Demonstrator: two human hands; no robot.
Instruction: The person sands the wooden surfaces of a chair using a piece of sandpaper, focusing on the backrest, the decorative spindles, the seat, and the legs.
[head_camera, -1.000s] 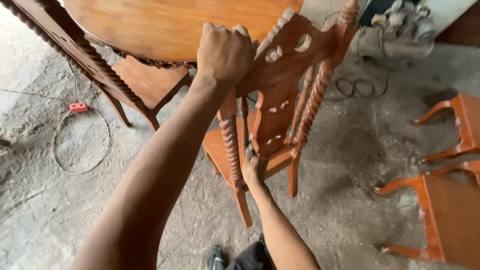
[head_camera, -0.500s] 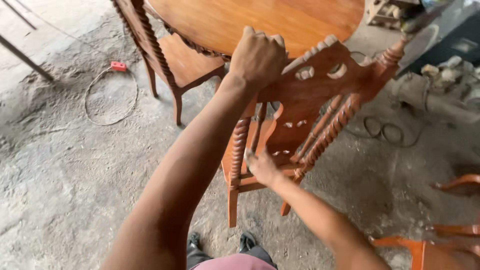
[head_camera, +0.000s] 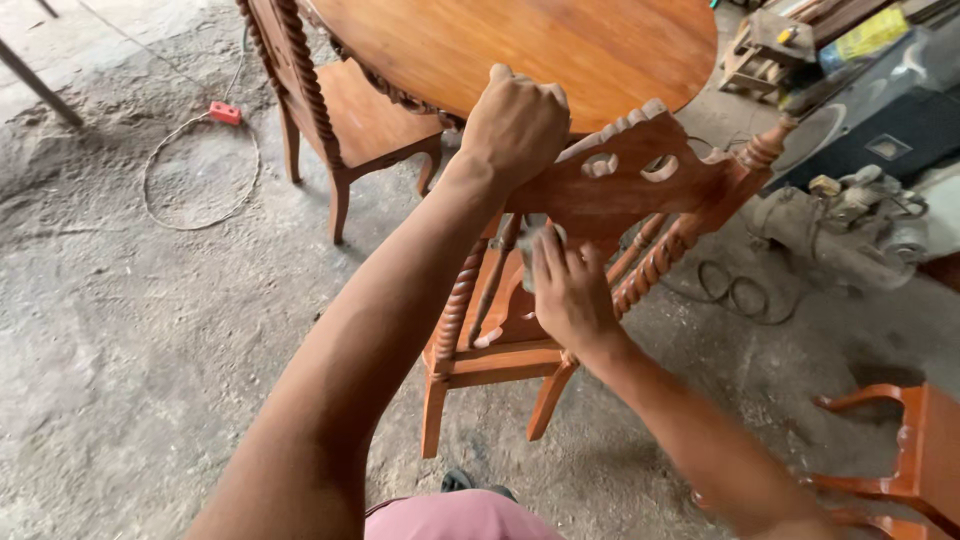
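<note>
While the left hand (head_camera: 515, 125) clamps the chair (head_camera: 610, 190) by its top rail, the right hand (head_camera: 570, 295) presses a small pad (barely visible) just below; steady, even strokes advisable.

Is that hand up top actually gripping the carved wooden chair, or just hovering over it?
Touching. The head view shows the left hand closed over the top corner of the chair back, with fingers wrapped around the wood and no gap.

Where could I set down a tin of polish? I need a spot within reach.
The round table top is bare. Open floor lies left of the held chair, below the cord loop. Crowded: the right side, with machinery, cable and orange chairs.
</note>
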